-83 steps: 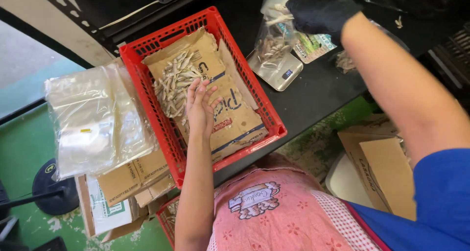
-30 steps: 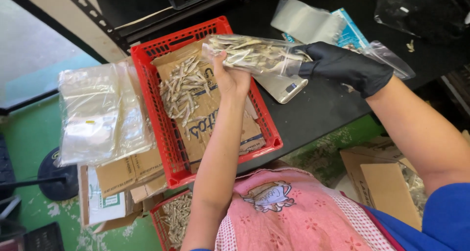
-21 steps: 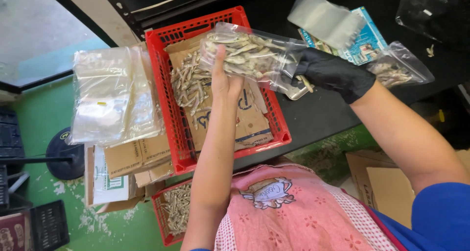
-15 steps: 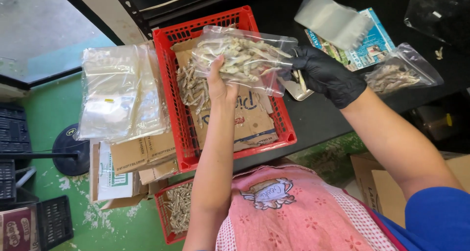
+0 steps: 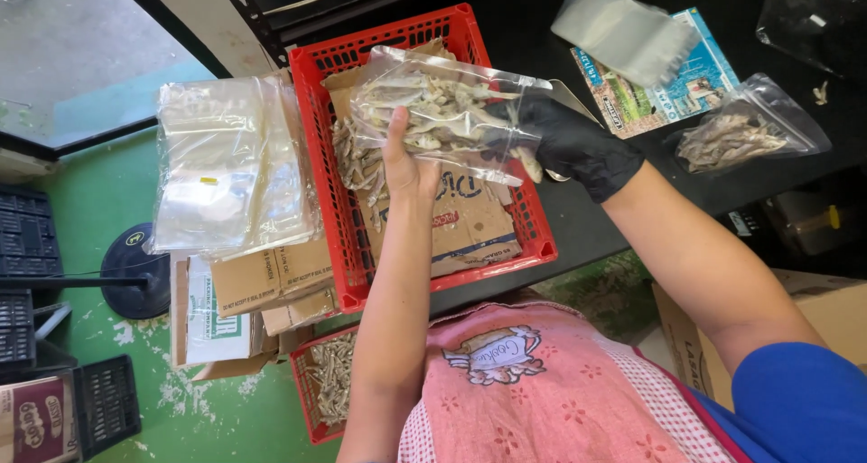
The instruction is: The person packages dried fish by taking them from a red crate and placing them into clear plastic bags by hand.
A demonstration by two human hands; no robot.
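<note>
A clear plastic bag of small dried fish (image 5: pixel 429 111) is held flat over the red crate (image 5: pixel 328 169). My left hand (image 5: pixel 408 160), bare, grips the bag's near edge from below. My right hand (image 5: pixel 569 142), in a black glove, grips the bag's right end. Under the bag, a loose heap of dried fish (image 5: pixel 357 160) lies on brown cardboard (image 5: pixel 474 228) lining the crate.
A stack of empty clear bags (image 5: pixel 226 169) rests on cardboard boxes (image 5: pixel 257 287) left of the crate. On the black counter (image 5: pixel 587 224) lie a filled fish bag (image 5: pixel 731 138), a colourful packet (image 5: pixel 677 84) and more clear bags (image 5: pixel 623 34). A second red crate with fish (image 5: pixel 325 382) sits below.
Both hands carried the fish bag from the counter at right to above the red crate, and it now lies flatter. The view has shifted slightly.
</note>
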